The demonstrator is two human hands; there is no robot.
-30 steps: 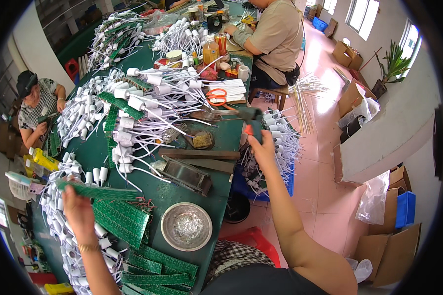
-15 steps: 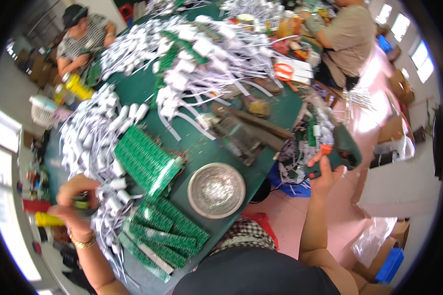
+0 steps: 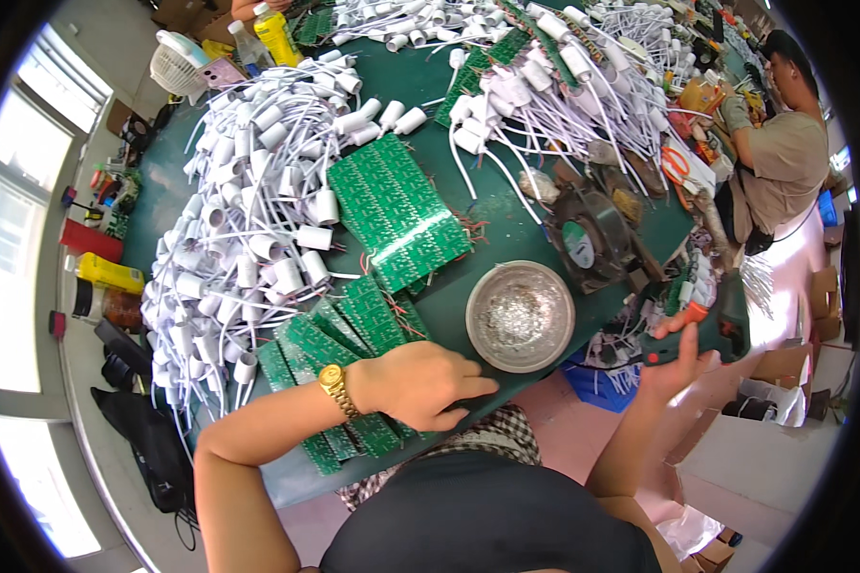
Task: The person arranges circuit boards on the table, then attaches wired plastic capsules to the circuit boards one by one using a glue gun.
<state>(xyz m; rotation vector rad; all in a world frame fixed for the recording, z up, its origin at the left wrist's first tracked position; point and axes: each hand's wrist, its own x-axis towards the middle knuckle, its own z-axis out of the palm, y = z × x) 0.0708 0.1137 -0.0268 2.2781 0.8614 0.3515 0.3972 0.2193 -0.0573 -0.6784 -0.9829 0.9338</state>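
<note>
My left hand [image 3: 425, 384], with a gold watch [image 3: 335, 387] at the wrist, hovers palm down over the table's near edge, beside strips of green circuit board [image 3: 354, 320]. Its fingers are partly stretched and apart, and nothing shows in them. Off the table's right side, my right hand [image 3: 672, 371] is wrapped round a dark green soldering gun [image 3: 726, 325] with an orange part. Between the hands stands a round pale bowl [image 3: 475, 325] with silvery bits inside. Larger green circuit boards [image 3: 397, 210] lie stacked left of the bowl, with red wires at their edges.
White cylindrical lamp holders with cables [image 3: 248, 210] are heaped on the left; another heap [image 3: 545, 86] lies farther back. A small fan [image 3: 588, 239] stands beyond the bowl. Orange-handled scissors [image 3: 677, 164] lie at the far right. A co-worker [image 3: 784, 162] sits there. Below the edge is a blue container [image 3: 597, 382].
My left hand has come from the lamp-holder heap rightward to the near edge by the boards. The right hand keeps its hold on the soldering gun. The whole view has turned left.
</note>
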